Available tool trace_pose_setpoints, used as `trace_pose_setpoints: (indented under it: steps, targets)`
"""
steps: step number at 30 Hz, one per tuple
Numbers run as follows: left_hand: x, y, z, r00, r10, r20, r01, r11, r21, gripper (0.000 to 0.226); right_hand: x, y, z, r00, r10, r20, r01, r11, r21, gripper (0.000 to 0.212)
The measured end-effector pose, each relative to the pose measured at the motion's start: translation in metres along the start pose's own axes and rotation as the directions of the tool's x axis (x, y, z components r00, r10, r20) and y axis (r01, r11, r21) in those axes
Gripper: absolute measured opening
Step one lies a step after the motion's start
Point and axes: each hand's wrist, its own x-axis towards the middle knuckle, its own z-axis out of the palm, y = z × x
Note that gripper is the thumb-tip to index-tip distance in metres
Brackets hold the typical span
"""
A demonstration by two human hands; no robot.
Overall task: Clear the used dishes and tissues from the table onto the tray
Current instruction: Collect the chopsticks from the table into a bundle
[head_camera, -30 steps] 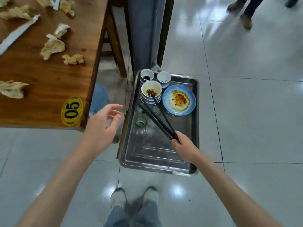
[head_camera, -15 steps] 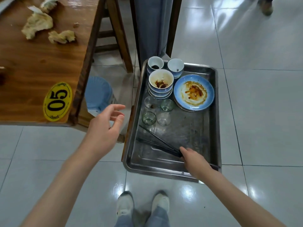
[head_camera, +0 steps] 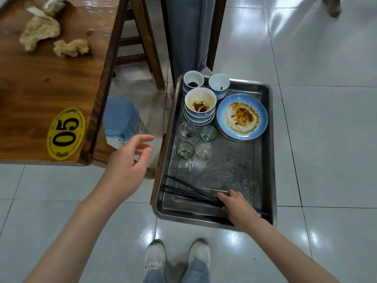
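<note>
**Clearing table 05: dishes loaded, tissues outstanding**

Your right hand (head_camera: 237,205) lies low in the near end of the metal tray (head_camera: 265,160), its fingers (head_camera: 224,195) curled onto the bundle of black chopsticks (head_camera: 189,193), which rests on the tray floor. Your left hand (head_camera: 127,160) hovers between tray and table (head_camera: 51,78), fingers apart and loosely bent, holding nothing.

Done, as far as can be seen: the tray carries a stack of soiled bowls (head_camera: 200,107), two small cups (head_camera: 206,81), a sauce-smeared blue plate (head_camera: 242,117) and four small glasses (head_camera: 194,142), besides the chopsticks.

Left: crumpled tissues (head_camera: 40,31) lie on the table's far part, with a smaller wad (head_camera: 71,48) just beside them. By this judgement the dish work is largely complete and the tissues remain; the rest of the table is out of frame.

Writing: a yellow oval tag (head_camera: 65,133) at the table's near corner reads "05". No brand is legible.
</note>
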Motion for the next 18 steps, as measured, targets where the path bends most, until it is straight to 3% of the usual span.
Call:
trace_pose_setpoints:
  steps: [18]
  targets:
    - [0.000,0.013,-0.012,1.000,0.013,0.008,-0.013,1.000,0.009,0.024,-0.005,0.004,-0.004,0.996,0.009,-0.088,-0.012,1.000,-0.024,0.067]
